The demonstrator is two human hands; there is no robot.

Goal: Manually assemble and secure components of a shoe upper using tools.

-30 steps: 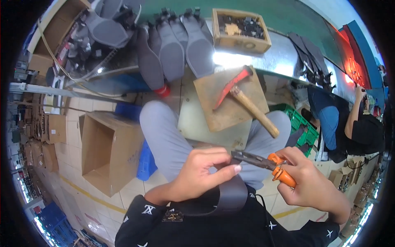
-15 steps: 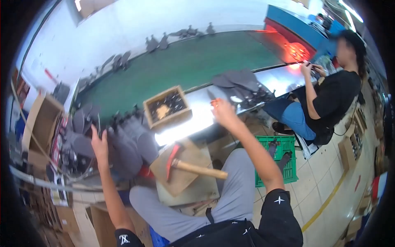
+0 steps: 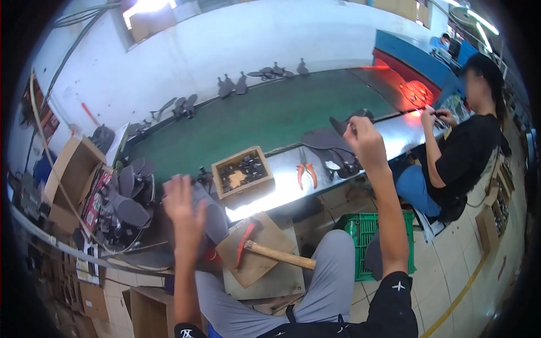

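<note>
My right hand [image 3: 367, 143] is raised over the metal strip, its fingers closed on a dark grey flat piece [image 3: 339, 125] with a rounded end. Below it lie several similar grey paddle-shaped pieces [image 3: 327, 141]. Pliers with orange handles [image 3: 305, 172] rest on the strip, apart from both hands. My left hand [image 3: 183, 205], slightly blurred, has its fingers spread beside more grey paddle-shaped pieces [image 3: 211, 217]; nothing shows in its grasp. A hammer [image 3: 276, 253] with a red head and wooden handle lies on a brown board [image 3: 276, 234] in front of my lap.
A wooden box [image 3: 243, 172] of small dark parts stands by the green conveyor belt [image 3: 270, 107]. At right, a person [image 3: 468, 146] works near a glowing red heater. A green crate [image 3: 360, 222] sits on the floor; an open cardboard box [image 3: 67, 186] is at left.
My right hand has left the orange-handled pliers on the strip, moved right, and now holds a dark grey piece. My left hand has shifted right, away from the pile at far left.
</note>
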